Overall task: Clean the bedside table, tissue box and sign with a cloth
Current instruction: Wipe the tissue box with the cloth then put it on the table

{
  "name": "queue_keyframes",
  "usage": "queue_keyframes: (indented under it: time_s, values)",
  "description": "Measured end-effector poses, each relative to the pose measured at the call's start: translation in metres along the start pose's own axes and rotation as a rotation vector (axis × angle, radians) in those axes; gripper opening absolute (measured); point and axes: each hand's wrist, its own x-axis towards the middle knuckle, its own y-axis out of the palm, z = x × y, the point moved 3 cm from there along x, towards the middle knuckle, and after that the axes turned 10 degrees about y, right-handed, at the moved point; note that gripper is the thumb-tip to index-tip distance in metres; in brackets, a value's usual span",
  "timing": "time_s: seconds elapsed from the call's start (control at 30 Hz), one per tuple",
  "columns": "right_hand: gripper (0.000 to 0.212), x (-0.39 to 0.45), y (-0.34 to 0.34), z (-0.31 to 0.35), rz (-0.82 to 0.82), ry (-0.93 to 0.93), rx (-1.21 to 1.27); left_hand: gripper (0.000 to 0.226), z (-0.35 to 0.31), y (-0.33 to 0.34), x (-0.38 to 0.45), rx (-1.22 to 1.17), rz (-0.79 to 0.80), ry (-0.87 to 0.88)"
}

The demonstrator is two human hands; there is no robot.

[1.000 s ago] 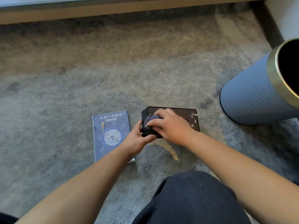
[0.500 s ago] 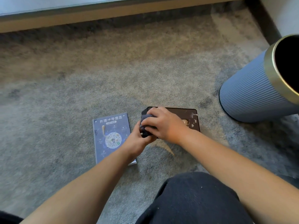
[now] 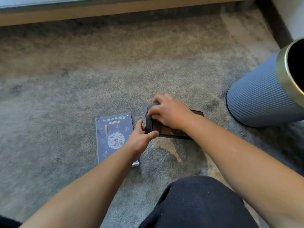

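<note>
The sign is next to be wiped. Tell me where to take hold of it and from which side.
Judging by its pose, grip the sign by its long left edge, coming from the left. It lies flat, face up on the carpet, and that edge is bare; the left hand and forearm cross its right edge, and the tissue box sits just beyond.

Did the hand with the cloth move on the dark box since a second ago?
Yes. The right hand with the cloth slid from the top of the tissue box to its left end, nearer the sign.
</note>
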Motion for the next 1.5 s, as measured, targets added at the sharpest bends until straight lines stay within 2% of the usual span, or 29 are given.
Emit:
queue_keyframes:
  time_s: [0.07, 0.17, 0.23, 0.33, 0.47, 0.57, 0.63, 0.9, 1.07, 1.17, 1.27, 1.3, 1.37, 1.43, 1.5]
  values:
    - [0.020, 0.013, -0.006, -0.022, -0.077, 0.187, 0.041, 0.094, -0.002, 0.000, -0.001, 0.002, 0.006, 0.000]
    - [0.021, 0.015, -0.006, -0.068, -0.022, 0.489, 0.023, 0.095, -0.002, -0.001, -0.006, 0.013, 0.041, -0.021]
    - [0.022, -0.005, -0.002, -0.090, -0.032, 0.592, 0.128, 0.098, 0.000, -0.003, -0.010, 0.013, 0.060, -0.039]
    - [0.020, -0.039, 0.005, -0.093, -0.103, 0.571, 0.290, 0.097, 0.001, -0.002, -0.011, 0.006, 0.112, -0.070]
    - [0.024, -0.056, 0.016, -0.062, -0.127, 0.437, 0.436, 0.053, -0.007, 0.005, -0.009, -0.028, 0.191, -0.174]
    - [0.048, -0.045, 0.025, -0.040, -0.022, 0.360, 0.330, 0.040, -0.005, 0.015, -0.011, -0.141, 0.143, -0.201]
    - [0.053, -0.037, 0.028, -0.035, 0.022, 0.378, 0.241, 0.035, 0.001, 0.017, -0.013, -0.206, 0.089, -0.225]
    - [0.029, -0.038, 0.048, -0.056, -0.068, 0.395, 0.121, 0.036, 0.012, 0.018, -0.014, -0.231, -0.001, -0.207]
    - [0.031, -0.063, 0.061, -0.136, -0.109, 0.683, 0.078, 0.037, 0.015, 0.017, -0.011, -0.205, -0.010, -0.204]
    - [0.036, -0.073, 0.065, -0.173, -0.001, 0.855, 0.074, 0.034, 0.012, 0.018, -0.011, -0.206, -0.001, -0.200]
    - [0.028, -0.094, 0.057, -0.193, 0.069, 0.972, 0.109, 0.035, 0.011, 0.017, -0.011, -0.213, -0.002, -0.212]
    - [0.024, -0.101, 0.050, -0.190, 0.024, 0.974, 0.142, 0.035, 0.011, 0.017, -0.011, -0.219, 0.002, -0.217]
    - [0.022, -0.108, 0.037, -0.163, -0.132, 0.862, 0.183, 0.034, 0.013, 0.016, -0.010, -0.238, 0.004, -0.226]
    - [0.022, -0.112, 0.031, -0.110, -0.269, 0.651, 0.235, 0.032, 0.015, 0.016, -0.009, -0.273, 0.004, -0.236]
    - [0.020, -0.120, 0.034, -0.052, -0.327, 0.418, 0.258, 0.030, 0.017, 0.017, -0.008, -0.277, 0.024, -0.235]
